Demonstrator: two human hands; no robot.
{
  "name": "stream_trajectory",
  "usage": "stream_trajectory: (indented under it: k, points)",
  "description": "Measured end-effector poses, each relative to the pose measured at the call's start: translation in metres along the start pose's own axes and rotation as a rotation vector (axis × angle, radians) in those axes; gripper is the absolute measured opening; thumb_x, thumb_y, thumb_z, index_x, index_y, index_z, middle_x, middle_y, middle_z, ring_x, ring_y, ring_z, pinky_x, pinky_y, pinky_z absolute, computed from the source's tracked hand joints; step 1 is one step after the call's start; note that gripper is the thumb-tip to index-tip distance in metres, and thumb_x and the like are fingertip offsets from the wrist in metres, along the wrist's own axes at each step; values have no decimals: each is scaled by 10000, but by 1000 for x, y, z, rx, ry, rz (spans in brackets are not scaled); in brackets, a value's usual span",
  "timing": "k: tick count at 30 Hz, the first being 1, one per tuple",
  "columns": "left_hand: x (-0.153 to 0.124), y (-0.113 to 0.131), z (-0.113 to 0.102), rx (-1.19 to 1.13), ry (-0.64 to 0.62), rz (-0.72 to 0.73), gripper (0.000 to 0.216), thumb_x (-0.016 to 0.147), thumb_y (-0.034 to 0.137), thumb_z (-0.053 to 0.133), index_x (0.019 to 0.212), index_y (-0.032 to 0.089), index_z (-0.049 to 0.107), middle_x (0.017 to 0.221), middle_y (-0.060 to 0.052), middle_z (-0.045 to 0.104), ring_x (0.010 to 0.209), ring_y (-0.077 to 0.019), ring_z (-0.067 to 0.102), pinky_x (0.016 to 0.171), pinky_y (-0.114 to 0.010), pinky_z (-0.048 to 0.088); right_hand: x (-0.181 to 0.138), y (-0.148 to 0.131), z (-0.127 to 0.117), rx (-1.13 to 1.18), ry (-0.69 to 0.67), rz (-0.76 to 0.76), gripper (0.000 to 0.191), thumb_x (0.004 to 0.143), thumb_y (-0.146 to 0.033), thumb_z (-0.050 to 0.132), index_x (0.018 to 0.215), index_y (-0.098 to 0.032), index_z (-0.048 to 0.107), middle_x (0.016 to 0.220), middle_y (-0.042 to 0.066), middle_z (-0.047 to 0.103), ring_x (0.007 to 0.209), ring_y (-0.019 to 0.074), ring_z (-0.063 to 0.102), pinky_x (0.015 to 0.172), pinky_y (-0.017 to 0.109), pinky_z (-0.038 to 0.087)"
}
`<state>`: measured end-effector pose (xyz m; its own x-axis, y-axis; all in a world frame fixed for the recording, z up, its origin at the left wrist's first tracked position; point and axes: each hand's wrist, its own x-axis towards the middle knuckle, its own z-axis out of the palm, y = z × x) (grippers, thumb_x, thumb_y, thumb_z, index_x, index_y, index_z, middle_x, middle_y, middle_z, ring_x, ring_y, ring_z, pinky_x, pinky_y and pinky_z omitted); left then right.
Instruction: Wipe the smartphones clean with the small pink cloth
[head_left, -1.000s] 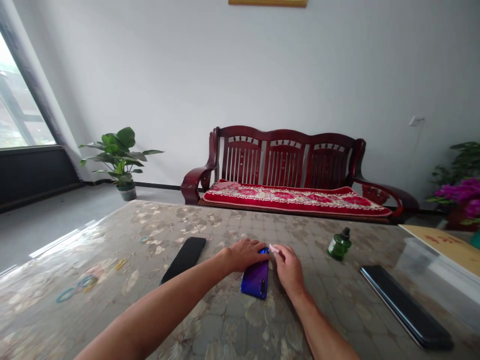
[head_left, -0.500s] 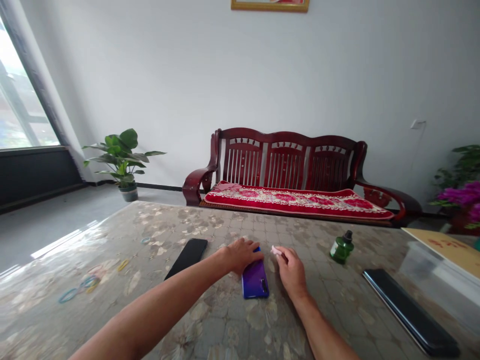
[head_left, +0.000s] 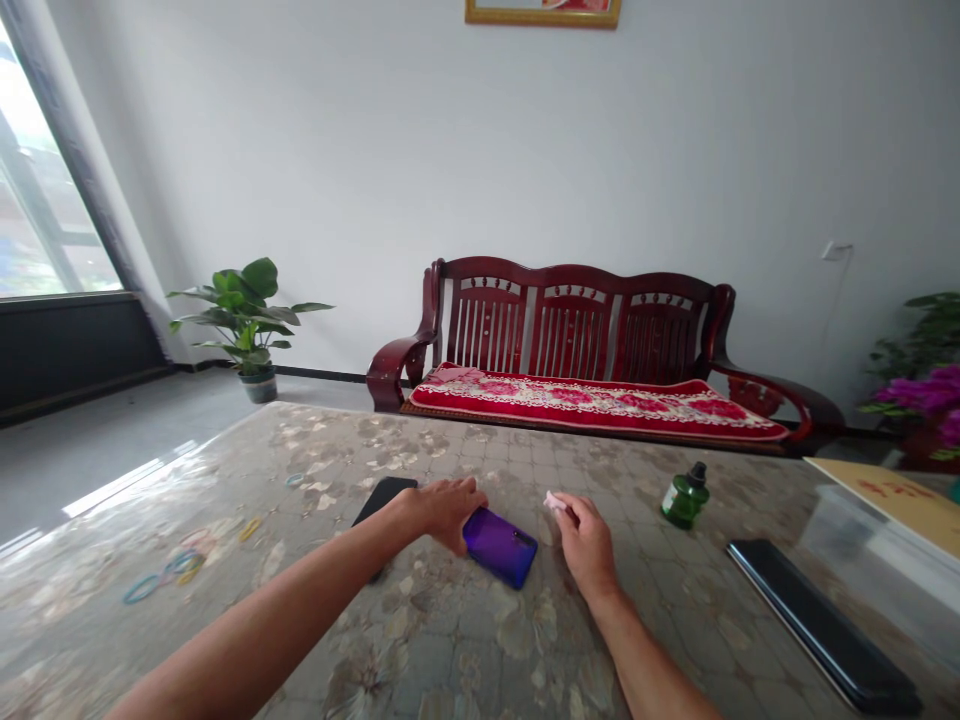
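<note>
The left hand [head_left: 442, 508] clasped the far end of the purple phone [head_left: 501, 546], lying flat on the surface [head_left: 450, 650], its long axis slanting toward the right hand [head_left: 586, 545], which pinched a small pink pad [head_left: 553, 499].

My left hand [head_left: 442, 508] covers one end of the purple phone [head_left: 501, 546], and the wrist hides much of the black phone [head_left: 384, 492] behind it. The pale scrap [head_left: 553, 499] pinched in my right hand [head_left: 586, 545] is too small to identify, perhaps a wipe. The picture frame [head_left: 542, 12] is cut by the top edge.
</note>
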<state>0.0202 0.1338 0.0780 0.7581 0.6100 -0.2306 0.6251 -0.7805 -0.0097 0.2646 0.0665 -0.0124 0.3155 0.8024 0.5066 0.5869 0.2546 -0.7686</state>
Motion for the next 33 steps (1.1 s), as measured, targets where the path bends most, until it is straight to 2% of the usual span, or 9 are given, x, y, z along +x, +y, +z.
stream_trajectory:
  k: [6, 16, 23, 33]
  points:
    - [-15, 1, 10, -50, 97, -54, 664, 658, 502, 803, 1202, 193, 582, 1179, -123, 577, 1093, -327, 568, 903, -418, 488, 0, 1, 0, 3, 12, 5, 297, 837, -369, 511, 962, -195, 716, 965, 91, 708, 910, 233, 649, 830, 345, 501]
    - [-28, 31, 32, -23, 214, -225, 573, 757, 548, 678, 1152, 140, 608, 1154, -171, 577, 1084, -359, 544, 895, -449, 480, 0, 5, 1, 5, 14, 15, 315, 832, -392, 516, 960, -194, 724, 957, 90, 713, 904, 233, 653, 824, 338, 506]
    - [-30, 57, 33, -9, 215, -409, 596, 789, 573, 622, 1193, 136, 591, 1147, -175, 588, 1052, -366, 562, 867, -455, 477, 0, 5, 2, 12, 18, 16, 312, 823, -395, 522, 949, -196, 726, 951, 88, 711, 897, 231, 652, 824, 338, 504]
    - [-38, 76, 27, -38, 174, -410, 640, 801, 571, 615, 1267, 136, 561, 1146, -178, 602, 968, -366, 628, 801, -461, 499, 1, 5, 1, 9, 13, 23, 314, 816, -400, 526, 950, -201, 729, 948, 84, 713, 892, 233, 650, 822, 343, 501]
